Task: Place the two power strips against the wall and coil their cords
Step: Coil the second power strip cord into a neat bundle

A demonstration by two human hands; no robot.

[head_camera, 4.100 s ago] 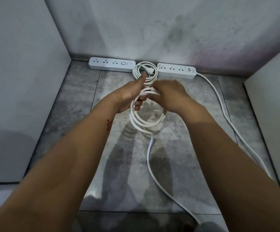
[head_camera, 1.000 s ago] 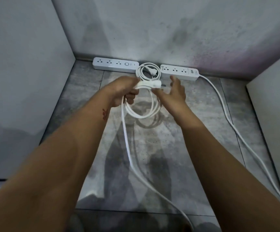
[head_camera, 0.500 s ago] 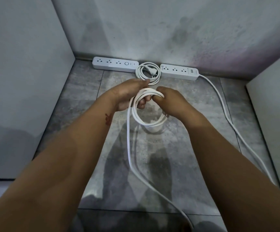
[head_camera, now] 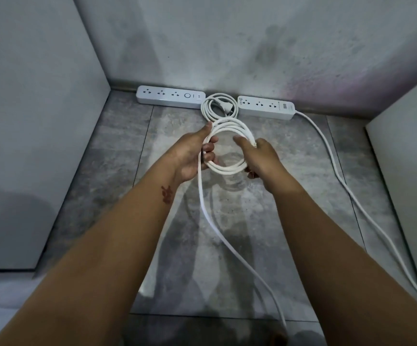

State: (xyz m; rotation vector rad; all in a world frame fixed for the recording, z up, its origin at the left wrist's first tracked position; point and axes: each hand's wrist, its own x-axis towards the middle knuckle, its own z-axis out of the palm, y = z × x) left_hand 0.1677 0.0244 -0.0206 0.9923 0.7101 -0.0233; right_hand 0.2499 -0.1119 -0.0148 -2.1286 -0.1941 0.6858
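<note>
Two white power strips lie against the back wall: the left strip (head_camera: pixel 170 98) and the right strip (head_camera: pixel 266 107). Between them rests a finished white coil with its plug (head_camera: pixel 218 108). Above the floor I hold a second white coil (head_camera: pixel 228 168) of the right strip's cord. My left hand (head_camera: pixel 191 156) grips its left side, and my right hand (head_camera: pixel 259 156) grips its right side. A loose length of cord (head_camera: pixel 229 245) hangs from the left side of the coil toward the bottom edge. The cord (head_camera: pixel 337 171) from the right strip runs down the right side.
Grey tiled floor (head_camera: pixel 117 171) is enclosed by a left wall (head_camera: pixel 32 121), a stained back wall (head_camera: pixel 227 41) and a panel at right (head_camera: pixel 414 171). The long cord trails along the right panel toward the lower right corner.
The coil has been opened out into a wider ring between both hands, and my hands have spread apart onto its left and right sides. The loose tail has shifted left.
</note>
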